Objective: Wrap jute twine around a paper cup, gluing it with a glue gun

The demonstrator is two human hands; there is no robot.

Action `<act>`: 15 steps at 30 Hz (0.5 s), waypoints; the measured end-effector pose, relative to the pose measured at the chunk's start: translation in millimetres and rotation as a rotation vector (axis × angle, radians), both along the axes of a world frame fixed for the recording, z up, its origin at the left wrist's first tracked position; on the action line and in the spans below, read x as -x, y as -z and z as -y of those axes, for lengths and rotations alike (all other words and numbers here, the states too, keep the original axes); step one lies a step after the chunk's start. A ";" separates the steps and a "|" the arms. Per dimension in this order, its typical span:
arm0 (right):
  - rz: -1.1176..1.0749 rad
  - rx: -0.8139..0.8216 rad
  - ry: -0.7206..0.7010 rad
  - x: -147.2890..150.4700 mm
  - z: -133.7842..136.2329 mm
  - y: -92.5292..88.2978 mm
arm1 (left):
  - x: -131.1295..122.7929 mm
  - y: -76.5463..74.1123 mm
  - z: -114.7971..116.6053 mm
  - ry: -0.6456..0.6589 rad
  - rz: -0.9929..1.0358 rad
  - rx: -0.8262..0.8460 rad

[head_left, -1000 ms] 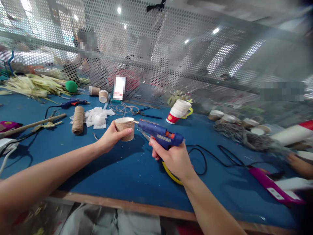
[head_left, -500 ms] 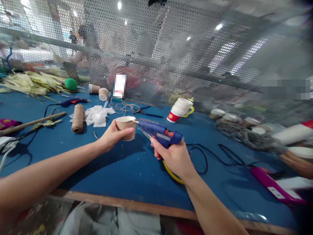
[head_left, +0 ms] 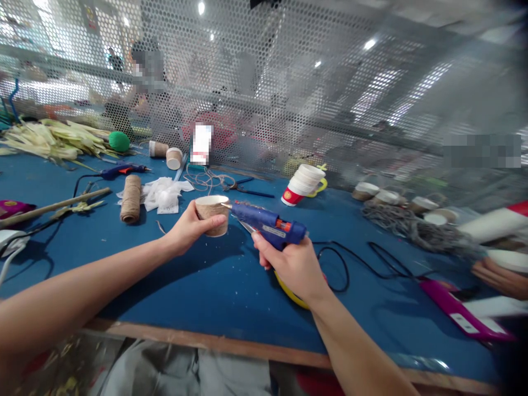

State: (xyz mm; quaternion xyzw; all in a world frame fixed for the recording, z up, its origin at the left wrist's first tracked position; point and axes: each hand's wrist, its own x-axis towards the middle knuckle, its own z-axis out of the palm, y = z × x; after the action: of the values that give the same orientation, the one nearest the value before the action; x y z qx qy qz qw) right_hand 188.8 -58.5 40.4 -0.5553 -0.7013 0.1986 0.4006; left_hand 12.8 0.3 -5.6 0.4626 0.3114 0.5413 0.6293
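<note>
My left hand [head_left: 186,228] is closed round a paper cup [head_left: 212,212] whose outside is wrapped in brown twine; its white rim faces up. A blue glue gun [head_left: 268,223] is gripped in my right hand [head_left: 291,264]. Its metal nozzle points left and meets the cup's upper edge, though whether it touches I cannot tell. Scissors with a yellow handle [head_left: 291,291] lie on the table, partly hidden under my right hand. A roll of brown twine [head_left: 131,199] stands to the left of the cup, beside crumpled white tissue-like material [head_left: 167,195].
Stacked paper cups [head_left: 303,185] lean at the back. Pliers [head_left: 243,187], a second glue gun [head_left: 124,170], and a phone [head_left: 202,144] lie or stand behind. Grey cord [head_left: 412,225] and a purple power strip [head_left: 464,311] occupy the right, near another person's hand [head_left: 499,278].
Almost nothing differs. The glue gun and my right hand have shifted very slightly left, while my left hand keeps the cup in the same place.
</note>
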 end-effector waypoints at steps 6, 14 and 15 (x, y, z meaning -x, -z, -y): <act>-0.017 0.032 0.024 -1.7 -1.9 -0.3 | 0.7 1.6 -0.1 -0.024 -0.026 0.009; -0.017 0.009 0.009 1.2 1.9 -2.4 | 0.8 4.6 -2.1 -0.029 -0.028 -0.007; -0.013 0.007 0.010 1.2 1.7 -2.1 | 0.8 4.6 -2.2 -0.018 -0.019 -0.018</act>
State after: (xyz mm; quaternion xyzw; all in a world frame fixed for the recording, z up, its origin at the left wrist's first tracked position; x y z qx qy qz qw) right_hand 187.6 -60.2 42.6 -0.5588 -0.6953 0.2025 0.4041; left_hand 12.0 2.5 -10.2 0.4704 0.3166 0.5453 0.6174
